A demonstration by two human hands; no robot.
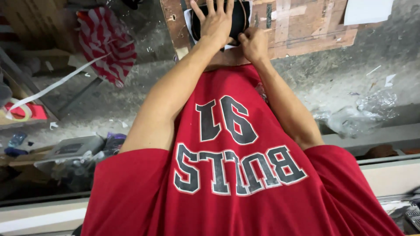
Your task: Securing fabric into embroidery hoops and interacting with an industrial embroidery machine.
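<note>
While leaning over a scarred wooden board (306,26) above dusty concrete floor (323,83), pressing black piece (240,17) under spread left hand (216,24); right hand (253,43) pinching its near edge.

A worn brown wooden bench (306,26), patched with boards and tape, runs out to the right of the fingers. Below it lies a dusty grey concrete floor (328,78). Left of the fingers a red-and-white striped cloth (107,43) hangs. Crumpled clear plastic wrap (363,113) lies on the floor, lower right. A white paper sheet (367,11) rests on the bench's far right end.
</note>
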